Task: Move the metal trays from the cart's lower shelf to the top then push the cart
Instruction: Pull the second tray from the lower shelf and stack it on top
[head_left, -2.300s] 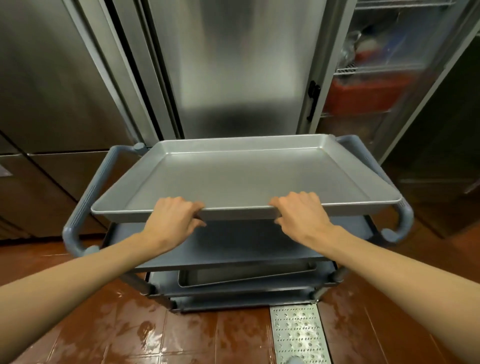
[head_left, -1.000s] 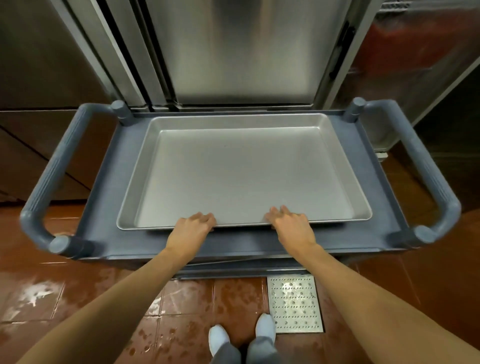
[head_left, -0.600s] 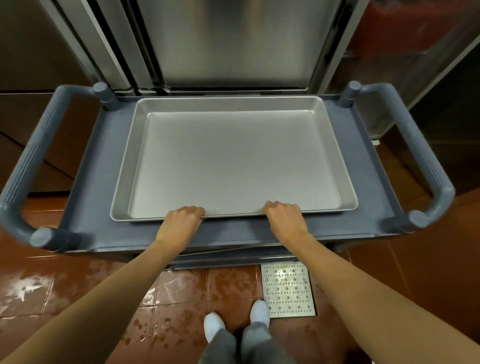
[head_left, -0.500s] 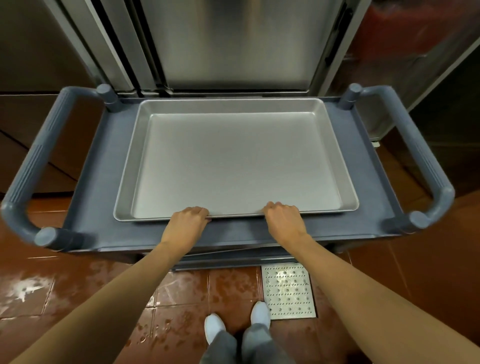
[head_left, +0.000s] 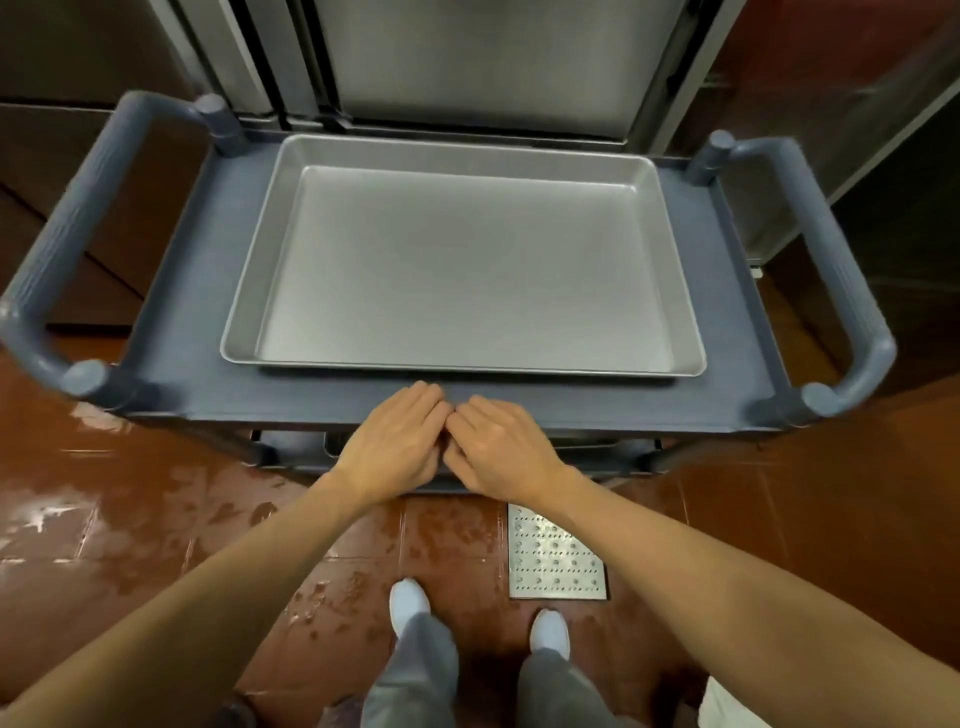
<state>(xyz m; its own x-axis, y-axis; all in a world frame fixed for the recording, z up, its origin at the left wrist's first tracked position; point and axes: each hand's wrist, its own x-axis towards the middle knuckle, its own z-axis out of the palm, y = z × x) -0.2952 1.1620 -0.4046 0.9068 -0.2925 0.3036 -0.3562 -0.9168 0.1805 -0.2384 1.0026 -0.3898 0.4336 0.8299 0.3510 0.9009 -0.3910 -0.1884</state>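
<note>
A shallow metal tray (head_left: 462, 270) lies flat on the top shelf of the grey cart (head_left: 187, 291), slightly right of centre. My left hand (head_left: 395, 441) and my right hand (head_left: 498, 447) hover side by side over the cart's near edge, fingertips almost touching each other, just short of the tray's near rim. Both hands hold nothing and their fingers are loosely curved. Under the top shelf, a strip of a lower shelf (head_left: 613, 447) shows a thin metal rim; most of that shelf is hidden.
Thick grey handles stand at the cart's left end (head_left: 67, 234) and right end (head_left: 826, 249). Stainless steel doors (head_left: 478, 67) rise directly behind the cart. The red tiled floor is wet, with a metal drain plate (head_left: 556, 556) by my white shoes (head_left: 410, 603).
The tray went from held in the air to lying on the cart top. Both hands have since let go of its near rim and drawn back together at the cart's front edge.
</note>
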